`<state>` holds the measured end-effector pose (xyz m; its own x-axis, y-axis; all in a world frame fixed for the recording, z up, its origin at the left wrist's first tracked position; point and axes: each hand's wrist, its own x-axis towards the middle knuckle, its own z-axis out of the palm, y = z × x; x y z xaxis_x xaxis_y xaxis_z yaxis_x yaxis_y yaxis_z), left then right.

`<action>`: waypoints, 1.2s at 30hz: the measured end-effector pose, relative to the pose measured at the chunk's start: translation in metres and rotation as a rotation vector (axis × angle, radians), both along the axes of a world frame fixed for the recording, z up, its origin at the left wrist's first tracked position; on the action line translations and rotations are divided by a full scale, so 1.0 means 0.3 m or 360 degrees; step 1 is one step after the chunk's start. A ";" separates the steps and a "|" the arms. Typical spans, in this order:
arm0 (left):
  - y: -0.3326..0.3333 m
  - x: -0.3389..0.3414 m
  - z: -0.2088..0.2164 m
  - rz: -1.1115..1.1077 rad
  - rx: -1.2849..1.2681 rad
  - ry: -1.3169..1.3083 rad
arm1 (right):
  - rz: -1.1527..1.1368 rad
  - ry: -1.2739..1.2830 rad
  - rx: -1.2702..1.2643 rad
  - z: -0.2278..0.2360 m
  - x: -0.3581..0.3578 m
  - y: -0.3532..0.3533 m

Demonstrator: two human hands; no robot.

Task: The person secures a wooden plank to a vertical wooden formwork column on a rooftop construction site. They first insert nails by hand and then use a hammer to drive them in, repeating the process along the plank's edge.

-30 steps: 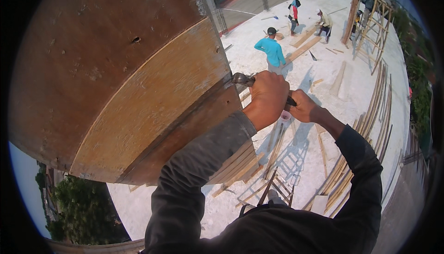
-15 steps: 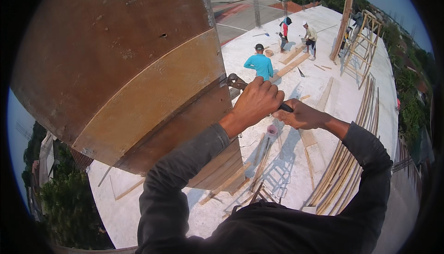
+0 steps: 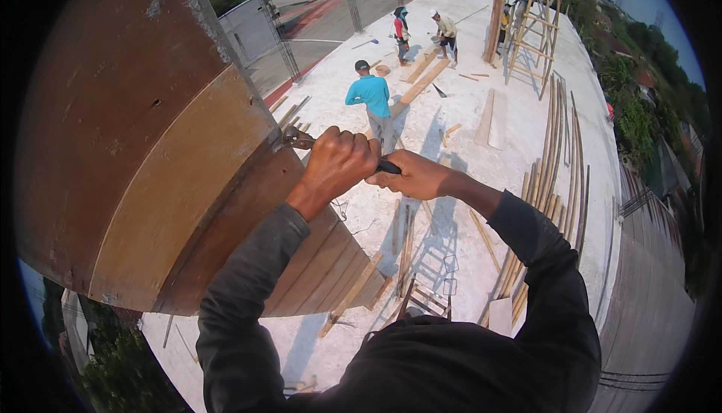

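Fists (image 3: 340,159) together around tool (image 3: 298,139)

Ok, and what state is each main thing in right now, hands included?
Large brown wooden panel: standing, surface scuffed.
Dark metal-headed, black-handled tool: held, head by the panel's edge, contact unclear.
Left grip: closed around the tool.
Right grip: closed at its handle end.
Long tan poles: lying bunched.
Long pale wooden planks: lying flat.
Tan pole scaffold: standing.
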<state>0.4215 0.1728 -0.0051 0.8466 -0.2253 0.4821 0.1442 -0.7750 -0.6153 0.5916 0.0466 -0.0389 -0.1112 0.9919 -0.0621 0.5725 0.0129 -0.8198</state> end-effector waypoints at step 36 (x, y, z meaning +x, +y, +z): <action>0.010 0.002 -0.022 0.0009 0.0018 -0.0049 | -0.0194 0.0073 -0.0178 0.010 -0.024 -0.002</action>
